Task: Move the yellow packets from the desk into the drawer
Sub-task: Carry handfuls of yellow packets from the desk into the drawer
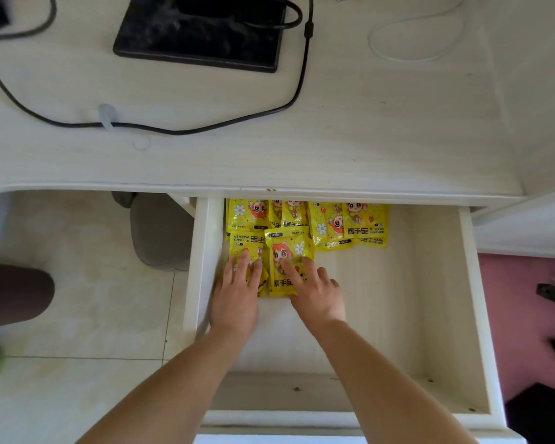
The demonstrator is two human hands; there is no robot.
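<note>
The white drawer (398,315) is pulled out under the desk (334,139). Several yellow hand-warmer packets lie flat inside it at the far left: a back row (334,225) along the rear, partly under the desk edge, and two packets in front. My left hand (237,293) rests flat, fingers spread, on the front left packet (247,248). My right hand (314,290) presses its fingertips on the packet beside it (289,248). Neither hand grips a packet. No yellow packet shows on the desk top.
On the desk stand a black monitor base (199,33), a black cable (173,129) and a white cable (417,40). A grey stool (161,232) is left of the drawer on the tiled floor. The drawer's right half is bare.
</note>
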